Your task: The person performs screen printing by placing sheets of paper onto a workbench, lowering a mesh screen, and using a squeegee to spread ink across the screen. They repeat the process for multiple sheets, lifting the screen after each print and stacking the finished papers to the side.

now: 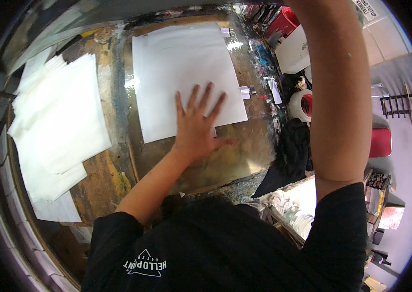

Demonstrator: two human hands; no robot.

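My left hand (195,127) lies with its fingers spread over the lower part of a white sheet (181,63), palm down. The thumb points right, past the sheet's near edge, over a shiny brownish board (230,158). Nothing is held in this hand. Along the sheet's right edge are small pale tabs, one of them a tab (245,92) near the middle of the board's right side. My right forearm (339,97) reaches up and forward along the right side. Its hand passes beyond the top of the picture, so the fingers are hidden.
Left of the board lies a loose pile of white sheets (60,121) on a stained wooden table (104,177). To the right are a tape roll (301,105), a red container (282,23), a white box (293,51) and black cloth (288,153). A dark wall rack (405,104) stands farther right.
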